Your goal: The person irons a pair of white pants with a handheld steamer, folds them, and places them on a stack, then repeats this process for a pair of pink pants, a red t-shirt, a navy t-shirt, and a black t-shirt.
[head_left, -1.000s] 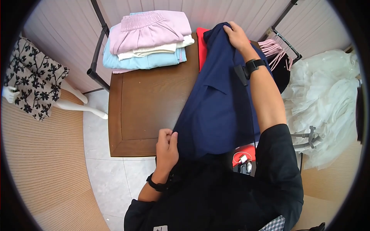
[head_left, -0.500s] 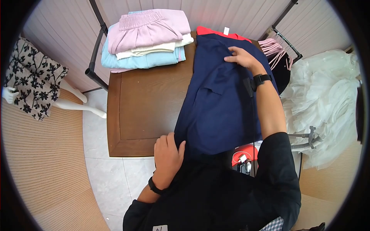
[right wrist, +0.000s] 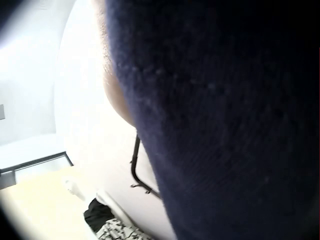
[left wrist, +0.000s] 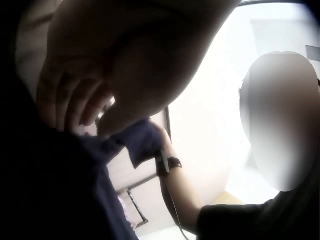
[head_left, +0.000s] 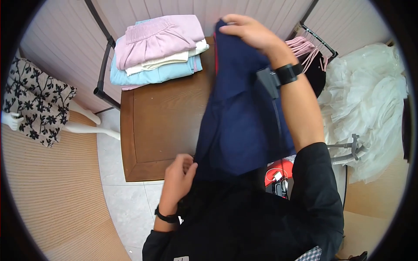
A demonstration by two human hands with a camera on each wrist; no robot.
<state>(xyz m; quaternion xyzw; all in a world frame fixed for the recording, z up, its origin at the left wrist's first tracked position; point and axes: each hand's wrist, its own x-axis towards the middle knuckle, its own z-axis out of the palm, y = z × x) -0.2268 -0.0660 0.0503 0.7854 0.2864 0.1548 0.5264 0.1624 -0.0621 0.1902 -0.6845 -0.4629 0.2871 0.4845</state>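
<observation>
Looks to me like the straightening-out step: a navy garment (head_left: 237,130) is pulled long over the right part of the desk (head_left: 163,122), far end lifted. The right grip (head_left: 254,34) pinches the far corner between thumb and fingers; the left grip (head_left: 177,175) is curled at the near-left edge, pinching it too. I'd say the next move calls for holding both ends snug so that long edge doesn't slump or twist.

A sliver of red cloth (head_left: 216,61) peeks out along the navy edge, can't tell what it is. Desk's brown wood, with a folded pile at back left: lilac bottoms (head_left: 161,39) with an elastic waist on top, white and light blue stuff under. Room-wise: pale ribbed backdrop (head_left: 252,8), a mannequin (head_left: 87,129) in a black floral print on the left, pink hangers (head_left: 307,47) and a huge ruffly white gown (head_left: 357,113) on the right, grey tiles (head_left: 124,204) below.
</observation>
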